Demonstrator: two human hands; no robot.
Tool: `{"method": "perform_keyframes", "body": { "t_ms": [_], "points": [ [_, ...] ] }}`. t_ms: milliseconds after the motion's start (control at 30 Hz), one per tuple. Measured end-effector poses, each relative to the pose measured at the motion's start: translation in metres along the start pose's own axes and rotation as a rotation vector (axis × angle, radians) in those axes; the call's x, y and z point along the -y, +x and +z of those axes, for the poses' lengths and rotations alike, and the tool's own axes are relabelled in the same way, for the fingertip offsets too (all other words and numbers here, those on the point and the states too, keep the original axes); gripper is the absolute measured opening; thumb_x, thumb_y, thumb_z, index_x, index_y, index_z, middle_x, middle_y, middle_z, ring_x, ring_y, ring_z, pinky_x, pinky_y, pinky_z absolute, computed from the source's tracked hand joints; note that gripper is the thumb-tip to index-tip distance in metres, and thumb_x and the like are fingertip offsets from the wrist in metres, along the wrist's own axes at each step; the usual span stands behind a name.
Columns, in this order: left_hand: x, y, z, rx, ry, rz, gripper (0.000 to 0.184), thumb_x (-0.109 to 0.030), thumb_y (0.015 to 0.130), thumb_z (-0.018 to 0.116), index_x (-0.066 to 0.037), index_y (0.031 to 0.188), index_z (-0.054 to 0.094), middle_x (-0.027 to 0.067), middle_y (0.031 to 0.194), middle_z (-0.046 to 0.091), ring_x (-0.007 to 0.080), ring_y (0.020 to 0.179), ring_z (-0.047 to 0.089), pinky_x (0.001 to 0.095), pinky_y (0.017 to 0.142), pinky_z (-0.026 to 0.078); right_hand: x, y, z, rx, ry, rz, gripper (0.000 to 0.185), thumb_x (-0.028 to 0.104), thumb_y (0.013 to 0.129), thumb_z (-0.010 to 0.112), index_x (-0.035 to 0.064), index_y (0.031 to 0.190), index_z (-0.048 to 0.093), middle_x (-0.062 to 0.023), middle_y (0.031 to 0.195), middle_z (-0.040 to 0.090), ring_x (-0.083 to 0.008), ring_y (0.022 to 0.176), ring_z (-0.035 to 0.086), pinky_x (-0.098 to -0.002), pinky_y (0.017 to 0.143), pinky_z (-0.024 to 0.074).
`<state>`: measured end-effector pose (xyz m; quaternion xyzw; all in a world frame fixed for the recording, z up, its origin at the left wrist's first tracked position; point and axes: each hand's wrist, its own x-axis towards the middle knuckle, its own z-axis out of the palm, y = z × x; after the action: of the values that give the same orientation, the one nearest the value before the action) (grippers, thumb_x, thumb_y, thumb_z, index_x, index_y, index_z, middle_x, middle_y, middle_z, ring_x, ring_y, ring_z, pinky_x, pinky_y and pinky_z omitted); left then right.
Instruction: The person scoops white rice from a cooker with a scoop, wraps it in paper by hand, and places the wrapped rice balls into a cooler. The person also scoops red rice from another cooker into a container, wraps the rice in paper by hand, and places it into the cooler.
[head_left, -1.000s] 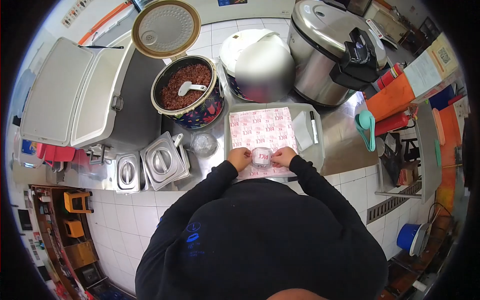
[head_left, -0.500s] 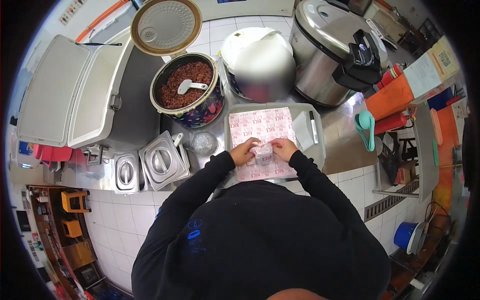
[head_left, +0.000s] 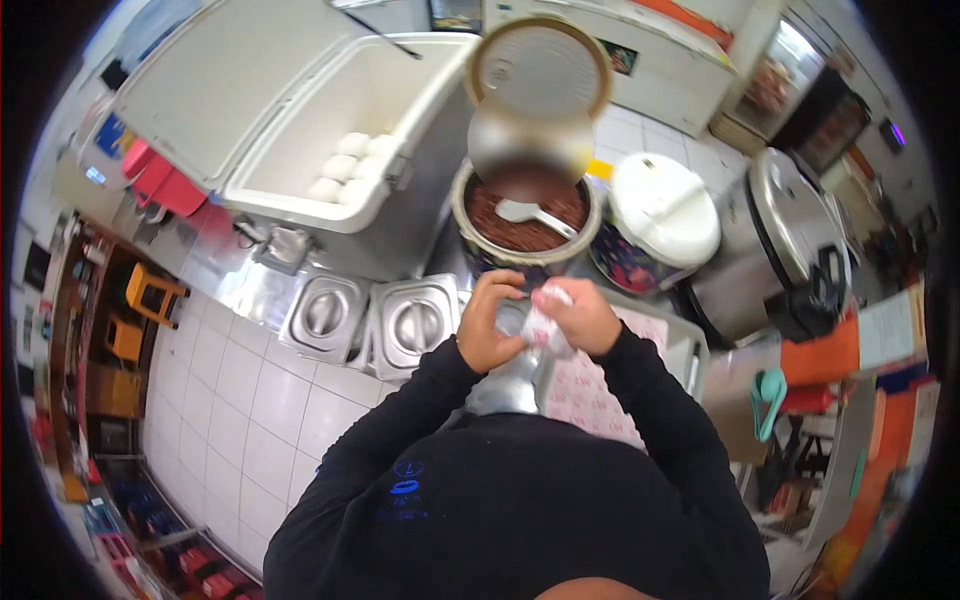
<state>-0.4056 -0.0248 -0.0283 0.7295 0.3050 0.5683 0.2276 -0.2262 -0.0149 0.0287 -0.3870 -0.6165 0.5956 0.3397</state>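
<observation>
My right hand [head_left: 585,318] grips a small parcel [head_left: 545,325] wrapped in white paper with pink print. Beside it, my left hand [head_left: 489,325] is open, its thumb and fingers curved apart near the parcel's left side. Below my right hand lie pink-printed paper sheets [head_left: 590,395] on a grey tray [head_left: 699,345]. Just beyond my hands stands an open rice pot [head_left: 480,245] of reddish-brown rice, with a white rice paddle [head_left: 535,215] resting in it. A blurred patch hides part of the rice and lid.
At the left, an open cooler box [head_left: 290,200] holds several round white bundles [head_left: 350,165]. Two lidded steel pans [head_left: 415,325] sit along the counter's near edge. A white-lidded pot [head_left: 665,210] and a large steel cooker [head_left: 750,245] stand to the right. Turquoise scoops [head_left: 767,400] hang at far right.
My view has turned left, bringing white bundles in the cooler into sight. The parcel is off the paper stack, held up in my right hand; my left hand has opened beside it.
</observation>
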Motion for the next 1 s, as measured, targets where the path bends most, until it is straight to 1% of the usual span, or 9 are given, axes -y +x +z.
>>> {"method": "perform_keyframes", "body": {
  "t_ms": [133,167,267,300,400,500,600,700,1000],
  "points": [
    [-0.01,0.052,-0.104,-0.174,0.116,0.566,0.075,-0.044,0.065,0.079,-0.018,0.124,0.042,0.0218,0.127,0.048,0.0394,0.114,0.048,0.0518,0.093,0.037,0.064,0.043,0.059,0.537,0.121,0.02,0.024,0.026,0.087,0.063,0.0039,0.096,0.06,-0.0016,0.083,0.059,-0.009,0.078,0.054,-0.0252,0.07,0.0435],
    [-0.01,0.06,-0.129,-0.185,0.197,0.617,0.069,-0.049,0.069,0.076,-0.022,0.124,0.043,0.0216,0.126,0.048,0.0389,0.116,0.047,0.0519,0.096,0.036,0.069,0.068,0.078,0.542,-0.162,-0.499,0.026,0.026,0.086,0.064,0.0047,0.099,0.059,-0.0061,0.09,0.059,-0.0159,0.083,0.056,-0.0293,0.075,0.0438],
    [-0.006,0.107,-0.202,0.015,0.406,0.96,0.045,-0.037,0.076,0.07,-0.028,0.116,0.051,0.0129,0.128,0.05,0.0341,0.122,0.043,0.0515,0.101,0.031,0.096,0.116,0.122,0.658,-0.223,-0.368,0.026,0.027,0.085,0.064,0.0048,0.097,0.059,-0.0103,0.096,0.059,-0.0218,0.087,0.057,-0.033,0.078,0.0441],
    [-0.008,0.114,-0.229,0.069,0.486,0.836,0.042,-0.033,0.075,0.07,-0.028,0.113,0.053,0.0112,0.128,0.051,0.0332,0.122,0.043,0.0507,0.102,0.029,0.119,0.134,0.129,0.741,-0.282,-0.133,0.031,0.031,0.085,0.065,0.005,0.099,0.057,-0.0119,0.098,0.059,-0.0223,0.091,0.057,-0.0344,0.079,0.0443],
    [-0.015,0.139,-0.295,0.156,0.756,0.398,0.045,-0.026,0.071,0.073,-0.02,0.112,0.056,0.0125,0.124,0.053,0.0326,0.119,0.045,0.0484,0.101,0.03,0.104,0.22,0.153,0.321,-0.362,-0.569,0.039,0.038,0.086,0.063,0.0034,0.101,0.054,-0.0143,0.093,0.061,-0.023,0.084,0.062,-0.0345,0.074,0.0471],
    [0.026,0.146,-0.349,0.069,0.858,0.124,0.049,-0.026,0.071,0.073,-0.003,0.112,0.057,0.0158,0.115,0.058,0.0314,0.105,0.055,0.0414,0.093,0.039,0.123,0.343,0.137,0.075,-0.573,-0.164,0.057,0.054,0.084,0.058,0.0028,0.107,0.052,-0.0163,0.09,0.063,-0.0224,0.072,0.065,-0.033,0.063,0.0515],
    [0.07,0.122,-0.369,0.136,0.727,-0.117,0.044,-0.026,0.072,0.073,-0.003,0.107,0.06,0.0164,0.104,0.062,0.0319,0.094,0.059,0.0389,0.085,0.043,0.096,0.477,0.099,-0.001,-0.659,0.079,0.068,0.061,0.078,0.061,0.0037,0.113,0.052,-0.0134,0.091,0.063,-0.021,0.071,0.064,-0.0322,0.058,0.0531],
    [0.069,0.12,-0.372,0.154,0.72,-0.124,0.037,-0.034,0.073,0.07,-0.005,0.094,0.063,0.0104,0.085,0.064,0.0299,0.076,0.06,0.0387,0.066,0.041,0.071,0.556,0.073,0.138,-0.924,0.208,0.067,0.059,0.073,0.066,0.0026,0.107,0.058,-0.0102,0.088,0.064,-0.0203,0.07,0.064,-0.0321,0.056,0.0528],
    [0.079,0.117,-0.377,0.213,0.757,-0.199,0.035,-0.045,0.071,0.07,-0.012,0.072,0.059,0.0017,0.068,0.054,0.0218,0.058,0.051,0.0354,0.057,0.03,-0.078,0.642,0.06,-0.153,-1.086,0.311,0.061,0.06,0.063,0.075,0.002,0.083,0.069,-0.0103,0.069,0.066,-0.0192,0.058,0.062,-0.0319,0.058,0.0516]
  ]
}}
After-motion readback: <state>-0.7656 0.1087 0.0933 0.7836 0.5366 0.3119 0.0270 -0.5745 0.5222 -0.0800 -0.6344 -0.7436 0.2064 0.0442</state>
